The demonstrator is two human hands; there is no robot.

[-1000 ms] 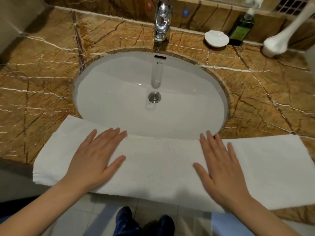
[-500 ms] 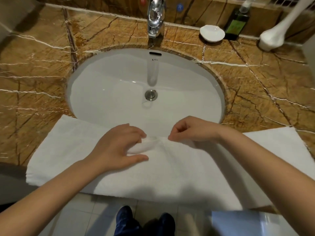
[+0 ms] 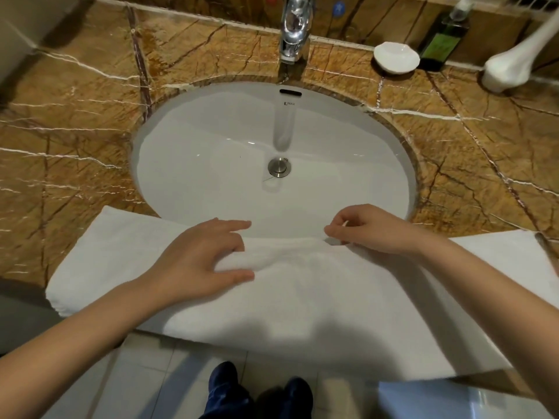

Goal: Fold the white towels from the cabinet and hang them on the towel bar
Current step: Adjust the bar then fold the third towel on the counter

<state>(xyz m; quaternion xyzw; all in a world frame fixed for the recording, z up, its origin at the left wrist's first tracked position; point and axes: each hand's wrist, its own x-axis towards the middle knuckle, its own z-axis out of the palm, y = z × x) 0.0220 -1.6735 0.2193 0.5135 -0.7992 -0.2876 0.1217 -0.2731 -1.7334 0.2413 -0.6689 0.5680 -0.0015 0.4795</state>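
Left hand [image 3: 205,261] curled on the far edge of the white towel [image 3: 302,316], right hand [image 3: 370,231] pinched the same edge nearby, towel lay across the front of the brown counter [image 3: 60,131], sink [image 3: 205,182] just behind it

You have open room above the sink basin [image 3: 211,182] beyond the towel [image 3: 317,300]; the faucet [image 3: 294,28] stands at its far rim, and a soap dish [image 3: 396,57], bottle [image 3: 442,40] and white object [image 3: 503,68] crowd the far right of the counter [image 3: 484,164]

left grip [image 3: 196,260]: flat → gathering towel [image 3: 302,313] far edge | right grip [image 3: 372,232]: flat → pinching edge
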